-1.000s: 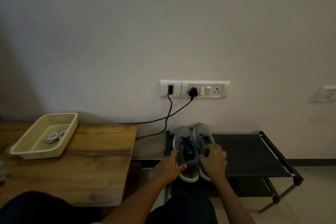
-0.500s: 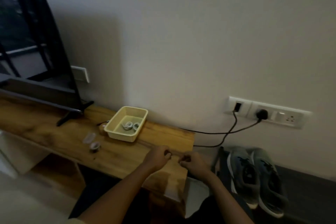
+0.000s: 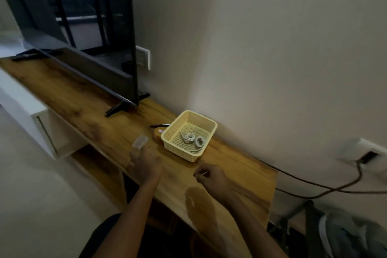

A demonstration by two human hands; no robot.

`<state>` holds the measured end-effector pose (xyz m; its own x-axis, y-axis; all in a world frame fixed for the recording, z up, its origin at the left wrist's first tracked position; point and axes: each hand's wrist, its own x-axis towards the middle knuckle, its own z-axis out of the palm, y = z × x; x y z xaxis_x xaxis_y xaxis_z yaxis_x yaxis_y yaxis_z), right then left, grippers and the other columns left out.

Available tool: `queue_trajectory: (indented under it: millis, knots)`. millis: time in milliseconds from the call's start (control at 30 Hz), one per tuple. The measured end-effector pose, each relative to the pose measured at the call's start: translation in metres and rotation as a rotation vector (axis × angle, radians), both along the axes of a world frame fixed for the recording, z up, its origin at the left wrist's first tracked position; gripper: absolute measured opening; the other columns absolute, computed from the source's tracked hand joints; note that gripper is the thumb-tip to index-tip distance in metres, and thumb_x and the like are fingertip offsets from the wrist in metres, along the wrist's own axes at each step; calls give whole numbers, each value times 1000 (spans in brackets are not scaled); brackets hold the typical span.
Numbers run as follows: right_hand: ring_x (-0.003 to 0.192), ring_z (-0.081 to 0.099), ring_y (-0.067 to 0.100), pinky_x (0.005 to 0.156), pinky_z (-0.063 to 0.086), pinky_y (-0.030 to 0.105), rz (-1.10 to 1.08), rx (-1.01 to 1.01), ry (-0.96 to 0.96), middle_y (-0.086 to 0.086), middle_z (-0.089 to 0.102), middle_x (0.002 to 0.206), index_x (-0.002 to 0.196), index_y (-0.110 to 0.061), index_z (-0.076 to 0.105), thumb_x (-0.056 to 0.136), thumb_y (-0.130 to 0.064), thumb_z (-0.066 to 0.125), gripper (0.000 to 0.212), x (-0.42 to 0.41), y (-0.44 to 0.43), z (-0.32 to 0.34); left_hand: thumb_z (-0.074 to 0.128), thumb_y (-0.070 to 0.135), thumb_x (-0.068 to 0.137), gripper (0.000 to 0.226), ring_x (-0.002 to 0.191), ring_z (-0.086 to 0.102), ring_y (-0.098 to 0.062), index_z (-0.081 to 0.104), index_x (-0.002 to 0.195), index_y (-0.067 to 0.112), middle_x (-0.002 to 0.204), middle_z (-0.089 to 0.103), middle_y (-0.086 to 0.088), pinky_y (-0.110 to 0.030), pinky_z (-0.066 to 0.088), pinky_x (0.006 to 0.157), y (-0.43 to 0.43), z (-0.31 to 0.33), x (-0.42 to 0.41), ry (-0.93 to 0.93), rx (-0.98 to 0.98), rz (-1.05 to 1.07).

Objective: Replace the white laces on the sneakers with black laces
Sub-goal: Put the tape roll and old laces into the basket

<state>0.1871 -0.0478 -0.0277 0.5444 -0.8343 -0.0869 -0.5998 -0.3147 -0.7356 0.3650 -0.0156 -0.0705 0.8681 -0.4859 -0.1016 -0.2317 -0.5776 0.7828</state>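
At the far left a dark television point(image 3: 83, 44) stands on the long wooden bench point(image 3: 90, 111), its black foot point(image 3: 125, 105) splayed on the wood. A white wall plate point(image 3: 143, 57) shows just behind the screen's right edge.

Further right, a small clear plastic piece point(image 3: 139, 142) lies on the bench. Your left hand point(image 3: 145, 163) is just short of it, palm down over the wood, fingers point(image 3: 134, 154) stretched out and slightly spread, holding nothing. The hand is blurred, so you cannot tell whether the fingertips touch the piece.

Next comes a dark pen point(image 3: 160, 125) lying near the wall, and a small round orange object point(image 3: 157, 134) touching the left corner of the cream mesh basket point(image 3: 207, 126). Two coils of white laces point(image 3: 189, 137) lie side by side on the basket's floor.

Your right hand point(image 3: 210, 178) is over the bench just in front of the basket, fingers curled in toward the thumb. A thin pale streak shows at the fingertips, but you cannot tell whether anything is pinched there.

To the right, a black cable point(image 3: 314, 189) runs from a wall socket point(image 3: 368, 156) along the wall behind the bench. The grey sneakers point(image 3: 345, 236) sit low in the bottom right corner, beyond the bench's end, beside a dark rack frame point(image 3: 312, 222); they are too blurred to read their lacing.
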Motion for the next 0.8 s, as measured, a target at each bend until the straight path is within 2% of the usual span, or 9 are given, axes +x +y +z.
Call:
queue_trajectory:
  millis: [133,200,267,433,567,633,667,733,800]
  knots:
    - [75,59,13,70,46,24,-16,-42,-27,-1,62,77,83,-12,67,87,-4,58,13,29,-25,-6,66,25,82,63,126,37,-33,38,139,27,145,30,-7,-45,37,102,-14,-12,21,-17,200,-139]
    - [75,58,11,66,45,22,-63,-92,-37,1,64,81,88,-7,69,87,-4,58,11,39,-37,-8,63,26,86,58,127,36,-33,38,139,27,143,33,-8,-45,37,102,-18,-19,27,-55,283,-179]
    - [77,62,16,67,49,30,-132,-136,-78,3,65,85,88,-6,69,86,-3,58,11,46,-50,-10,59,22,90,48,126,39,-32,45,136,26,140,41,-8,-44,37,101,-20,-24,34,-90,286,-186]
    - [75,64,24,66,51,37,-276,-143,-175,4,65,82,82,-8,67,85,0,57,13,60,-80,1,59,16,89,47,114,55,-23,47,134,21,132,54,-6,-38,47,88,-19,-18,49,-104,-11,-194]
    - [56,60,5,53,49,19,-154,54,-249,5,64,78,87,-1,68,89,-2,58,10,80,-91,24,66,22,88,70,111,58,-15,28,146,21,136,51,-2,-9,34,56,-31,15,31,-202,-183,-262]
    - [57,59,10,50,47,18,-65,119,-269,9,65,77,90,-1,69,90,-7,59,11,92,-96,34,70,23,85,76,115,57,-16,25,146,24,135,52,-3,-12,46,62,-44,22,24,-246,-256,-323]
    - [59,59,15,50,47,20,-50,136,-275,13,66,77,89,-2,69,90,-9,61,11,96,-99,36,72,23,83,79,117,55,-17,25,147,26,136,52,-3,-21,53,71,-51,23,21,-242,-271,-361]
    - [55,59,18,49,47,23,-71,116,-259,18,67,75,86,-4,70,87,-11,65,9,103,-106,34,74,21,80,85,123,52,-19,23,148,28,138,51,-3,-39,54,88,-63,24,19,-237,-260,-419]
    - [48,58,13,45,48,20,-107,95,-231,12,65,68,83,-1,68,83,-6,68,5,106,-114,29,76,24,79,88,121,52,-20,22,149,28,135,54,-2,-44,51,93,-71,22,18,-271,-254,-434]
